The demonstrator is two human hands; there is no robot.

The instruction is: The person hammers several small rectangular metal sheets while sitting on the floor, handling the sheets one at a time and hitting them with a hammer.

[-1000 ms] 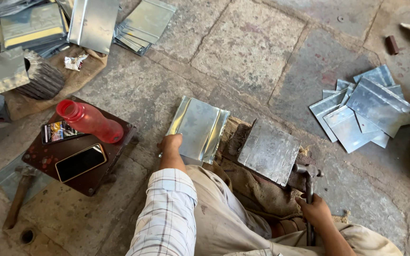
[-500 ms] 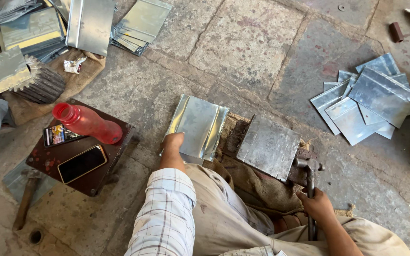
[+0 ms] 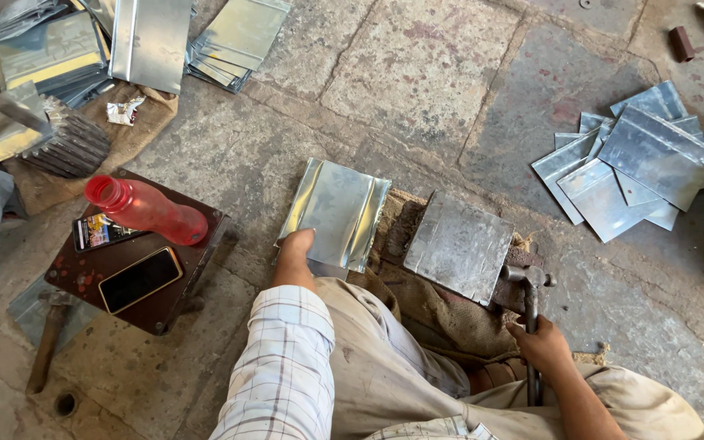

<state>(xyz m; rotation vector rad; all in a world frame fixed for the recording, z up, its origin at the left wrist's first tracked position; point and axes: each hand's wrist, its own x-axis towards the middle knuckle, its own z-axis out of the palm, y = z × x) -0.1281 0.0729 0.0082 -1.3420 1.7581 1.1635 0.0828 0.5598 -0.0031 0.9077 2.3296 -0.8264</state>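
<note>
Left hand [image 3: 297,248] presses flat, fingers spread, on bent shiny metal sheet [image 3: 337,212], steadying it. Right hand [image 3: 541,342] closed around steel hammer [image 3: 530,314], ready beside flat grey metal block [image 3: 459,246].

Counts around the dark wooden stool [image 3: 174,303]

On the stool: one red bottle [image 3: 147,212], two phones [image 3: 139,279]. Right of it: one bent tin sheet [image 3: 344,208], one flat metal plate [image 3: 459,244], one hammer [image 3: 529,310]; left: another hammer [image 3: 45,338]
</note>
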